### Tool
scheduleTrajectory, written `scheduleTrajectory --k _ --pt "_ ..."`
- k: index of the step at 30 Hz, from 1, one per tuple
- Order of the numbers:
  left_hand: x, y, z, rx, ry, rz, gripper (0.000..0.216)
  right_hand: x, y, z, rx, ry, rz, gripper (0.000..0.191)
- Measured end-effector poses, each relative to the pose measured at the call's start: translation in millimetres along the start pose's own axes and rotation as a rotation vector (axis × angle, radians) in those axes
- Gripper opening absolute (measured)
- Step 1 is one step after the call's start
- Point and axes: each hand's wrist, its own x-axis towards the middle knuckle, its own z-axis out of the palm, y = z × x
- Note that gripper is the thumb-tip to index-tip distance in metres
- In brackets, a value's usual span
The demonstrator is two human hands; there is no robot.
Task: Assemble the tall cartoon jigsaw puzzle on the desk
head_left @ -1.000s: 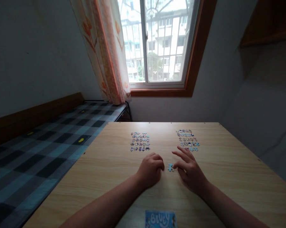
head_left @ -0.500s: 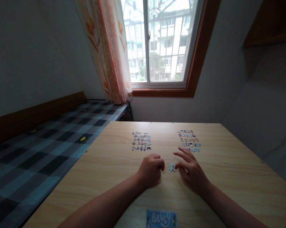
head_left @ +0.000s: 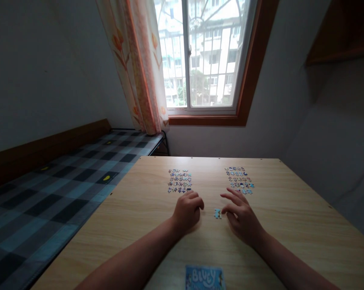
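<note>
A small blue jigsaw piece (head_left: 217, 214) lies on the wooden table (head_left: 290, 225) between my hands. My right hand (head_left: 240, 215) rests just right of it, its fingers apart, with a fingertip touching or nearly touching the piece. My left hand (head_left: 186, 210) lies to the left with its fingers curled under, a short gap from the piece; nothing shows in it. Two grids of loose jigsaw pieces sit farther back, the left grid (head_left: 179, 181) just beyond my left hand and the right grid (head_left: 238, 179) beyond my right.
A blue card printed "BLUEY" (head_left: 205, 277) lies at the table's near edge. A bed with a checked cover (head_left: 64, 189) runs along the left side. Behind the table are a window (head_left: 206, 56) and a patterned curtain (head_left: 133, 64).
My left hand has drawn back to the left, away from the small piece. My right hand has barely shifted.
</note>
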Motion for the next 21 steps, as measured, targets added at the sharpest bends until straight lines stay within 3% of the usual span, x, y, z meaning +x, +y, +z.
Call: scheduleTrajectory --k 5,9,15,16,21 --pt "7.3 -1.3 -12.5 0.062 0.064 -0.019 0.026 1.1 1.4 1.0 -0.002 0.002 -0.003 0.03" --pt "34.2 -18.4 -36.9 0.217 0.065 -0.214 0.026 2.3 1.1 1.6 0.034 0.022 0.014 0.03" --pt "90.0 -83.6 -70.1 0.592 -0.205 -0.509 0.027 2.9 1.3 2.9 0.063 0.038 0.013 0.029" --pt "96.4 -93.5 -71.4 0.637 -0.268 -0.547 0.027 3.0 1.6 3.1 0.062 0.042 0.012 0.03" --pt "112.9 -124.3 -64.9 0.675 -0.321 -0.6 0.019 3.3 2.3 3.6 0.083 0.044 0.013 0.029"
